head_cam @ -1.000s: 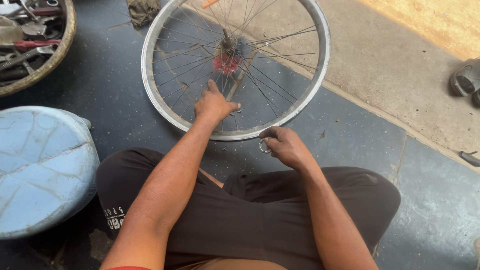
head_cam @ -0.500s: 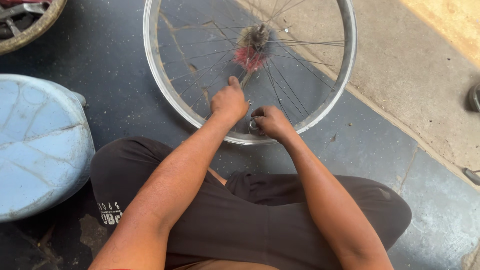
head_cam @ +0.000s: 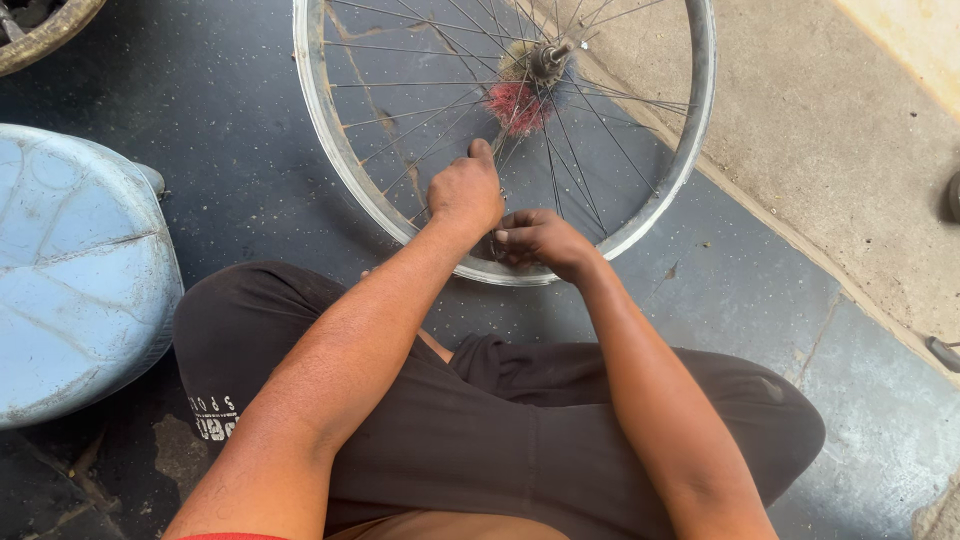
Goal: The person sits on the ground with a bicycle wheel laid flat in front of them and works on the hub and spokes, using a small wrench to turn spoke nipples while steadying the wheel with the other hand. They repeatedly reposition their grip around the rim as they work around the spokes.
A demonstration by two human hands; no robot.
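Observation:
A bare metal bicycle wheel lies flat on the dark floor in front of my crossed legs. Thin spokes run to its hub, where a tuft of red fibres sits. My left hand reaches inside the near rim with its fingers closed around a spoke. My right hand is just beside it at the rim's near edge. Its fingertips are pinched on a small dark tool where the spoke meets the rim; the tool is mostly hidden.
A pale blue plastic tub lies on its side at my left knee. A round basket rim shows at the top left. Lighter concrete borders the dark floor on the right, with a small metal piece at its edge.
The view has moved closer to the wheel. My right hand has come in from outside the rim to the spot beside my left hand, which has shifted along the spokes.

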